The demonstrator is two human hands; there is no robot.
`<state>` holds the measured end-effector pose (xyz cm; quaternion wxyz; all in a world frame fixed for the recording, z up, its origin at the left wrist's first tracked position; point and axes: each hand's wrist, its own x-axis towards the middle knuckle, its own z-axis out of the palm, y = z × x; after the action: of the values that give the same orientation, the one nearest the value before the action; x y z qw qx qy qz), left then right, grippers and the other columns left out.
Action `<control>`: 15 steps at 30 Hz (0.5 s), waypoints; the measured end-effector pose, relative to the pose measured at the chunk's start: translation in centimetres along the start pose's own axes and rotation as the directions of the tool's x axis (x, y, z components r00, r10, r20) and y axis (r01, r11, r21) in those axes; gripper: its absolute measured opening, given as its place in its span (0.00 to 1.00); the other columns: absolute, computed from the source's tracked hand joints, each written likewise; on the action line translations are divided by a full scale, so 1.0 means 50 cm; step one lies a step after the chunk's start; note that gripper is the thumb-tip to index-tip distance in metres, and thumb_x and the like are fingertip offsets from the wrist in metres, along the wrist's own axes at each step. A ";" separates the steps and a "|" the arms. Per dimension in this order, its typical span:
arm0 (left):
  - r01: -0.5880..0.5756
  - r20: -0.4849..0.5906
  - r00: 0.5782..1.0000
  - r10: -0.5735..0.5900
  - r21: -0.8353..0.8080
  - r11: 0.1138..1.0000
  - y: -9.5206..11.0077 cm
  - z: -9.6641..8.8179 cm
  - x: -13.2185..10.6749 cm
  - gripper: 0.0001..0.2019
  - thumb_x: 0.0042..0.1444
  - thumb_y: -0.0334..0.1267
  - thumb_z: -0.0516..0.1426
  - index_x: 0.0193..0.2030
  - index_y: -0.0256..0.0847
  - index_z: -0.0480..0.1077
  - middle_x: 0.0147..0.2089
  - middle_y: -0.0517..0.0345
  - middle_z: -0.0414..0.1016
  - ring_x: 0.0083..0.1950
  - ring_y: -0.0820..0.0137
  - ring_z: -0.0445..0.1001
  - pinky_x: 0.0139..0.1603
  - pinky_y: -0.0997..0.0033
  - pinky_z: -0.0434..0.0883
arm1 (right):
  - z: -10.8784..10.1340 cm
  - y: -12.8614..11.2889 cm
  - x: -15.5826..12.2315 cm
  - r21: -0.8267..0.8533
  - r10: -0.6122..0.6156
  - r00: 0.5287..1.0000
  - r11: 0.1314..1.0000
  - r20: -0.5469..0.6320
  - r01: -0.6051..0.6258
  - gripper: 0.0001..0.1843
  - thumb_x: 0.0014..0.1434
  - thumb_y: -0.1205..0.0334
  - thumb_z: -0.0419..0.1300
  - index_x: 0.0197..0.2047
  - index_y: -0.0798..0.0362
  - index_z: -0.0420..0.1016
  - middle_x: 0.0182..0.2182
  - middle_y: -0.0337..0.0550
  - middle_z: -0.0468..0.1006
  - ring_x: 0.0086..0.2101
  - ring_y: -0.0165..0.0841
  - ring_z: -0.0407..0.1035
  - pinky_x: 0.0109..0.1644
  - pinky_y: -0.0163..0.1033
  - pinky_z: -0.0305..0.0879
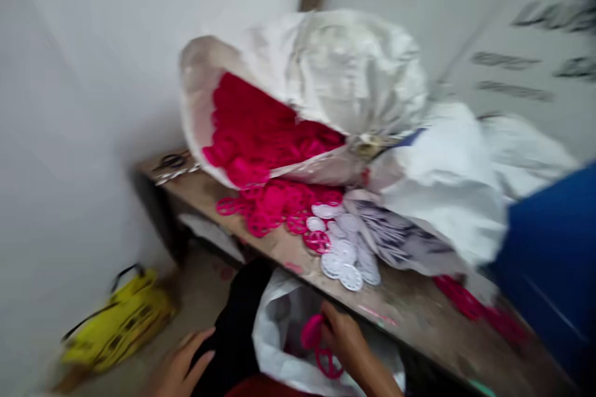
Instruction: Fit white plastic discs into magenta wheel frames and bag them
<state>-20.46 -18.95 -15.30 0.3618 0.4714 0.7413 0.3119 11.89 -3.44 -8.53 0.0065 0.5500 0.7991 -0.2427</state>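
My right hand point(344, 336) is at the mouth of an open white sack point(266, 347), fingers closed on a pink plastic disc point(311, 331). Just below hangs or lies a pink spoked ring point(328, 365); whether the hand also holds it I cannot tell. My left hand point(186, 363), blurred, lies beside my dark-clothed leg point(237, 316), fingers apart and holding nothing visible. On the worktable, pink spoked discs point(274, 203) spill from a large white sack point(193, 84) on its side. White round discs point(347, 260) lie next to them, by another sack's mouth.
The wooden worktable point(298, 254) runs across the view, with scissors point(172, 161) at its left end. More white sacks point(456, 180) and a blue surface point(549, 267) are on the right. A yellow bag point(123, 322) lies on the floor at left. Walls stand behind.
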 end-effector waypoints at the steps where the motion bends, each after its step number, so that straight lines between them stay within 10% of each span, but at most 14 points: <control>1: -0.055 0.011 0.998 0.055 0.019 0.998 0.009 0.000 0.027 0.17 0.45 0.55 0.55 0.42 0.63 0.74 0.48 0.62 0.78 0.53 0.52 0.73 0.55 0.49 0.68 | -0.030 -0.014 -0.011 -0.008 0.002 1.000 1.000 -0.013 -0.002 0.12 0.50 0.70 0.51 0.36 0.52 0.72 0.28 0.42 0.78 0.29 0.33 0.70 0.31 0.33 0.54; 9: -0.542 0.082 0.839 0.538 0.038 0.840 0.350 0.036 0.134 0.16 0.58 0.46 0.50 0.46 0.47 0.74 0.46 0.52 0.78 0.48 0.59 0.75 0.48 0.62 0.72 | -0.346 -0.062 0.156 0.092 0.031 0.862 0.996 -0.507 0.018 0.11 0.59 0.67 0.51 0.41 0.55 0.73 0.35 0.47 0.78 0.37 0.35 0.69 0.37 0.34 0.54; 15: -0.700 0.050 0.712 0.700 0.137 0.701 0.444 0.128 0.212 0.12 0.59 0.37 0.50 0.44 0.40 0.73 0.41 0.51 0.77 0.44 0.63 0.75 0.45 0.64 0.71 | -0.388 -0.003 0.262 0.311 0.114 0.808 0.946 -0.578 0.090 0.14 0.58 0.66 0.53 0.46 0.56 0.73 0.34 0.44 0.77 0.36 0.33 0.68 0.40 0.35 0.58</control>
<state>-7.76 -0.35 -3.53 0.1787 0.7416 0.5287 0.3722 11.54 15.63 4.99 -0.3301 0.5964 0.7070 -0.1881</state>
